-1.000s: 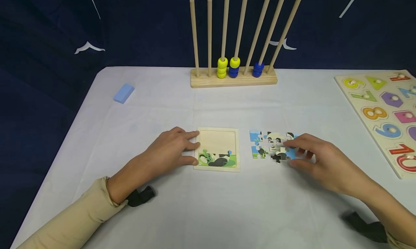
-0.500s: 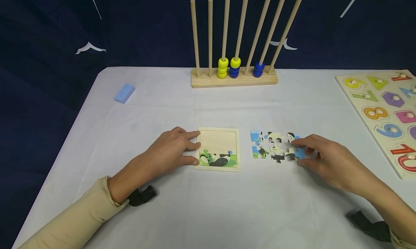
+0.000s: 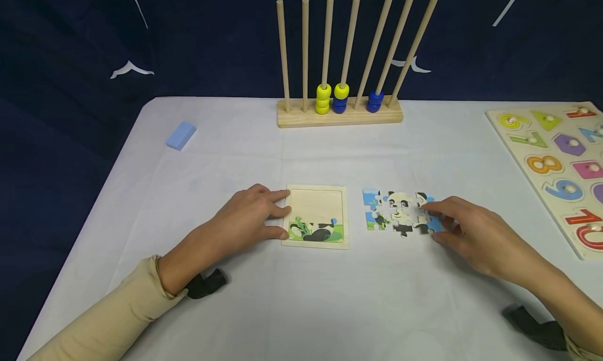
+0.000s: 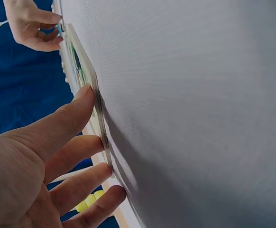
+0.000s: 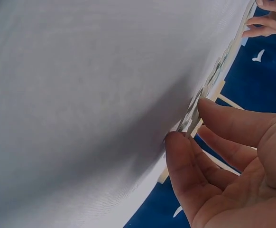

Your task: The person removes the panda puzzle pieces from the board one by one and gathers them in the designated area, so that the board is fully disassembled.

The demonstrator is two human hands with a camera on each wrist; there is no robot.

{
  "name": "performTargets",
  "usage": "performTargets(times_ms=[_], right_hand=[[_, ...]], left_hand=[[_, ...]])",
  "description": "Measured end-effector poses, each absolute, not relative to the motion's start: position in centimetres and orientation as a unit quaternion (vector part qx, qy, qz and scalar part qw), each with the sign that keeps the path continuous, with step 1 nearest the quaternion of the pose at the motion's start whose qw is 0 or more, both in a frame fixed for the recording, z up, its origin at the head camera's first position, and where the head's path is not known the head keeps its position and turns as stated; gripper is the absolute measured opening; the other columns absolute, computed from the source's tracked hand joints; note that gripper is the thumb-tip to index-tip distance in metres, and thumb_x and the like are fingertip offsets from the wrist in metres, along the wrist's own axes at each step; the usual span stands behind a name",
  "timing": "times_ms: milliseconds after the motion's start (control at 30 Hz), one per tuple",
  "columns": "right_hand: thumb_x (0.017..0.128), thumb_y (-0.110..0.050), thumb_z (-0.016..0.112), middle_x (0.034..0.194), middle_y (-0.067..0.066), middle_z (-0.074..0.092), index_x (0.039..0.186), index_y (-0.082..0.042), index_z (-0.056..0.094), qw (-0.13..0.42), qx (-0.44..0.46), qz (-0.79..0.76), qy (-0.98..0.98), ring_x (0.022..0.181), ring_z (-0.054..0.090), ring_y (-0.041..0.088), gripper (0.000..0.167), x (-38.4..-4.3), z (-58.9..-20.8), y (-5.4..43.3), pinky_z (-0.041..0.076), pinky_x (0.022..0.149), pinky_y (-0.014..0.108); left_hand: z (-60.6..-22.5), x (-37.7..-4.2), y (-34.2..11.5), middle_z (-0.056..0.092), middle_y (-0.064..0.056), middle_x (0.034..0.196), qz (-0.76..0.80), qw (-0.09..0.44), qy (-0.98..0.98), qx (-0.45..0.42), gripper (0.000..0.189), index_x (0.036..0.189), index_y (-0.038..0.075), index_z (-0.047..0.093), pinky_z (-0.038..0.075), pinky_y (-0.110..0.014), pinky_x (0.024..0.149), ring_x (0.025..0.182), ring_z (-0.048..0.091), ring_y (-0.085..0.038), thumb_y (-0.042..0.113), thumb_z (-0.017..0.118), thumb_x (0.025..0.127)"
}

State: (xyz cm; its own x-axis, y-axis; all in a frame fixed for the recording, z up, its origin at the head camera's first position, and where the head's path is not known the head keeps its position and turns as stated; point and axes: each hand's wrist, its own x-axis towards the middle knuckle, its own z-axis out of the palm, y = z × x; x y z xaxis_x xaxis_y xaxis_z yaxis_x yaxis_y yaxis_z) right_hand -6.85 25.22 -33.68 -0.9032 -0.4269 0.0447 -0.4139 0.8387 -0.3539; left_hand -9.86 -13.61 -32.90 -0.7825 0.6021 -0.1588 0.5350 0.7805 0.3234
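A square wooden puzzle tray (image 3: 315, 204) lies mid-table; fitted pieces (image 3: 317, 231) of a panda picture fill its lower part. My left hand (image 3: 240, 214) rests its extended fingers and thumb along the tray's left edge. To the right of the tray lie several loose jigsaw pieces (image 3: 399, 200) with panda, blue and green parts. At their right end my right hand (image 3: 480, 238) pinches a blue jigsaw piece (image 3: 435, 224) by its edges, partly hidden by the fingers. In the right wrist view, thumb and fingers close on the thin piece (image 5: 193, 122) near the tabletop.
Behind stands a wooden peg abacus (image 3: 339, 119) with yellow and blue beads. A blue block (image 3: 181, 136) sits at the back left. The number and shape board (image 3: 532, 183) is at the right edge. White cloth (image 3: 301, 303) covers the table.
My right hand has shifted slightly right along the loose pieces, uncovering more of them. The left hand stays at the tray's edge.
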Motion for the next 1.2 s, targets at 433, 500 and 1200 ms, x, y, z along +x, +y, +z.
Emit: performTargets(times_ms=[433,500,1200], right_hand=[[0.074,-0.001,0.083,0.090,-0.003,0.057,0.121,-0.003,0.066,0.038,-0.198,-0.169,0.965,0.078,0.052,0.015,0.050,-6.7,-33.7,25.2,0.046,0.064,0.031],[0.075,-0.001,0.082,0.090,-0.003,0.058,0.121,-0.003,0.065,0.047,-0.193,-0.170,0.965,0.078,0.052,0.016,0.049,-6.7,-33.6,25.2,0.046,0.065,0.032],[0.079,-0.001,0.081,0.103,-0.005,0.062,0.116,-0.009,0.070,0.006,-0.238,-0.274,0.932,0.083,0.053,0.009,0.039,-7.2,-31.6,21.6,0.048,0.068,0.021]], left_hand=[[-32.9,-9.9,-13.6,0.052,-0.011,0.144,0.128,0.126,0.933,0.311,0.052,0.124,0.009,0.070,0.047,-0.048,0.093,0.122,0.052,-0.036,0.035,0.081,0.081],[-32.9,-9.9,-13.6,0.052,-0.011,0.144,0.128,0.127,0.933,0.310,0.052,0.125,0.009,0.070,0.047,-0.048,0.093,0.122,0.052,-0.036,0.035,0.081,0.081],[-33.0,-9.9,-13.8,0.052,-0.010,0.144,0.125,0.130,0.934,0.309,0.053,0.125,0.010,0.070,0.047,-0.049,0.094,0.123,0.051,-0.034,0.036,0.081,0.081]])
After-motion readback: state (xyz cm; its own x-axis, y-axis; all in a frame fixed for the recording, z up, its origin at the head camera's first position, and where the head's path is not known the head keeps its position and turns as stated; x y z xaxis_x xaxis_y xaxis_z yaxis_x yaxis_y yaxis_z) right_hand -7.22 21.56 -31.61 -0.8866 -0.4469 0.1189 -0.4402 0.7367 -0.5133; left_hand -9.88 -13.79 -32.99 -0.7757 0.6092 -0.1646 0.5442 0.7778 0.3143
